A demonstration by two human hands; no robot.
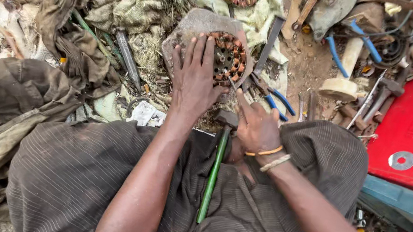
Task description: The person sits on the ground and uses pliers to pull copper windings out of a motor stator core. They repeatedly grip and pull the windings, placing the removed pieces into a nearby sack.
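Two hands at work: left hand [194, 78] flat, fingers spread, on the round copper-wound stator [229, 58]; right hand [257, 125] pinching a thin tool (blue-handled pliers [271, 99] alongside), green-handled hammer [214, 169] across the lap.

Stator [229, 59] on stone [191, 25]; pliers [271, 99] right; hammer [214, 169] before.

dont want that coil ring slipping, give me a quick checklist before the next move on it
1. Left hand flat on the copper-wound ring: ok, palm and fingers press its left side.
2. Ring seated on the stone slab: ok, it lies flat on top.
3. Right hand on a tool: cannot tell, its fingers point at the ring's lower edge and hide whatever they hold.
4. Green-handled hammer within reach: ok, resting across the lap, not gripped.
5. Blue-handled pliers clear of the ring: ok, lying beside it on the right.
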